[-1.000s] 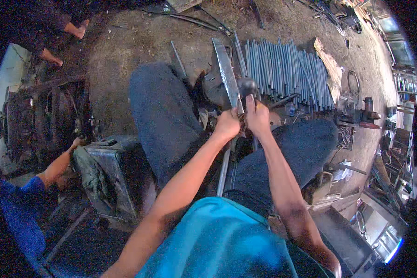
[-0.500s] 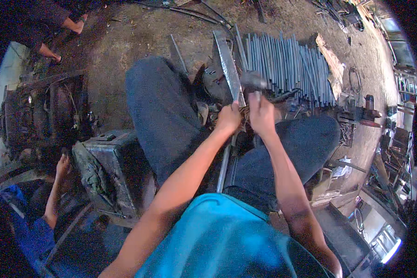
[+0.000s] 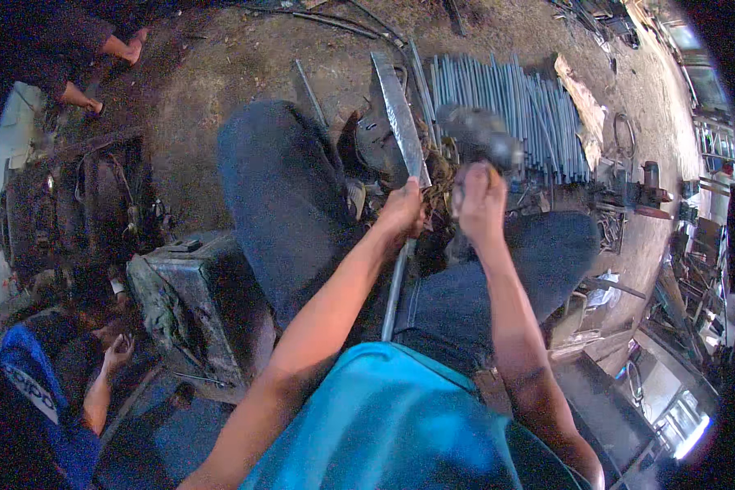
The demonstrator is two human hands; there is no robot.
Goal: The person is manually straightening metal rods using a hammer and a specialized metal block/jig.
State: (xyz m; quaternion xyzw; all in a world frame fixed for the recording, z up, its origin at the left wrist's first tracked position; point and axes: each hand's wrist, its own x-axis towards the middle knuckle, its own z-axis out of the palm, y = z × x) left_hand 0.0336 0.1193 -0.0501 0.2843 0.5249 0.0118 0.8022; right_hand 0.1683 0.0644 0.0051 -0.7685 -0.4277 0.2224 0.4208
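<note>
My left hand (image 3: 403, 209) is closed around the near end of a long, flat, hammer-marked metal blade (image 3: 398, 114), which points away from me. A metal pipe (image 3: 395, 287) runs from below that hand back to my waist; whether it joins the blade is hidden. My right hand (image 3: 482, 201) grips a hammer (image 3: 483, 134), its large dark head smeared by motion, raised right of the blade. A dark rounded metal piece (image 3: 373, 145) lies beside the blade between my knees, with brown scraps (image 3: 439, 175) close to the left hand.
Many grey metal rods (image 3: 506, 114) lie side by side on the dirt floor beyond my right knee, beside a pale wooden piece (image 3: 578, 106). A worn metal box (image 3: 196, 286) stands at my left. A person in blue (image 3: 37, 384) sits at lower left; another person's feet (image 3: 131, 49) show at upper left.
My right hand and the hammer have moved right, away from the blade. The left hand and blade have barely shifted. The person at lower left has leaned into view and lowered a hand.
</note>
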